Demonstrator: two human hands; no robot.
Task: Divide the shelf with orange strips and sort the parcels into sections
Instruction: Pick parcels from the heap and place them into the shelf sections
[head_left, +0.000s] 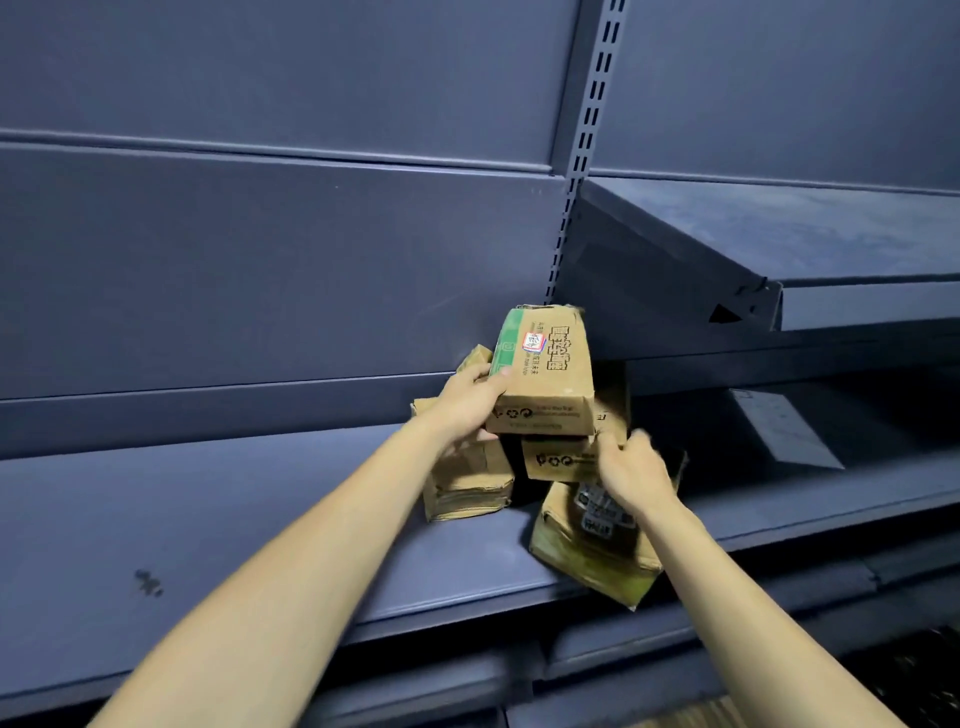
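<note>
Parcels (540, 374) heaped on the shelf (260, 519), beside the right upright (582, 156).

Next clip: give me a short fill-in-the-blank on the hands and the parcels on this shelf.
1. The left hand grips the top box, which has a ____ band along one edge.
2. The right hand reaches toward the pile but holds ____.
3. The tilted box at the front juts over the ____ edge of the shelf.
4. The number of orange strips on the shelf is ____.

Missing words: green; nothing; front; zero
</note>
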